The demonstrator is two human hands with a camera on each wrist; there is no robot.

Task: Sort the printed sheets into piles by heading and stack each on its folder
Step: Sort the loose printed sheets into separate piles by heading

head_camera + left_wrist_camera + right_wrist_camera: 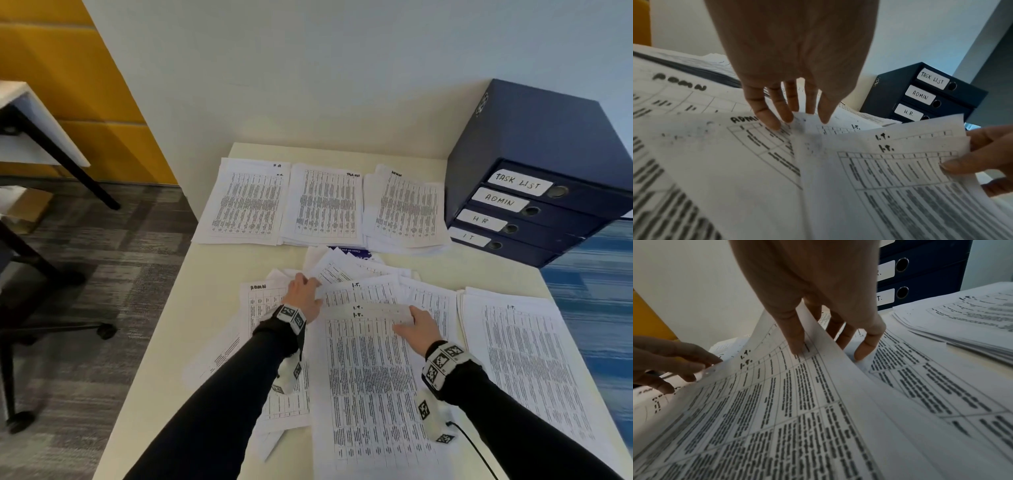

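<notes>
Sorted piles: three at the far edge of the surface, fourth (I.T.) near right.
Unsorted sheets: centre.
Folders: four, stacked, far right.
Left hand: fingers extended, pressing the loose sheets.
Right hand: pinching I.T. sheets (corner lifted).

- The I.T. sheets, white pages printed with tables, curve up off the table in my right hand's grip at their top edge.
- My left hand presses the loose unsorted sheets, fanned mid-table.
- Three sorted piles, headed HR, task list and admin, lie flat in a row behind.
- An I.T. pile lies to the right.
- Four dark blue folders are stacked flat, far right.
</notes>
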